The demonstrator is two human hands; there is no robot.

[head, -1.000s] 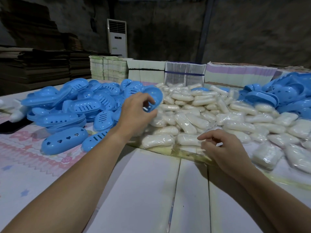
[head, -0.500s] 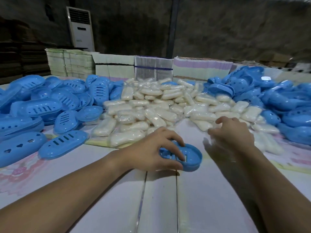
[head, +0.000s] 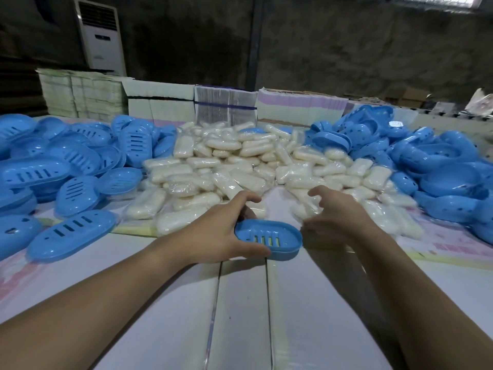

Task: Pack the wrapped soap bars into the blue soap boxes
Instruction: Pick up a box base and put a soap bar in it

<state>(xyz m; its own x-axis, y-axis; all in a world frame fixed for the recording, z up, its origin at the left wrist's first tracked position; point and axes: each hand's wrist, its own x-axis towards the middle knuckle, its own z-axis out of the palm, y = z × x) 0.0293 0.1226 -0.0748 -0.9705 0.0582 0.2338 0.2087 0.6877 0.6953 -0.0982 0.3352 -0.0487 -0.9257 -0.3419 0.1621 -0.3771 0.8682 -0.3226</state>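
Note:
My left hand (head: 218,233) grips an open blue soap box half (head: 269,237) with drain slots, set on the white table in front of me. Just right of it, my right hand (head: 336,214) holds a blurred wrapped soap bar (head: 304,212), its fingers curled round it. Behind both hands lies a big heap of wrapped white soap bars (head: 229,166). Blue box halves are piled at the left (head: 69,161) and at the right (head: 437,166).
Bundles of flat printed cartons (head: 226,108) line the table's far edge. A white standing air conditioner (head: 100,36) is at the back left against a dark wall. A seam runs down the white table top (head: 240,316) between my forearms.
My left hand carried a blue box half from the left pile down onto the table in front of me. My right hand moved into the soap heap and took hold of a bar.

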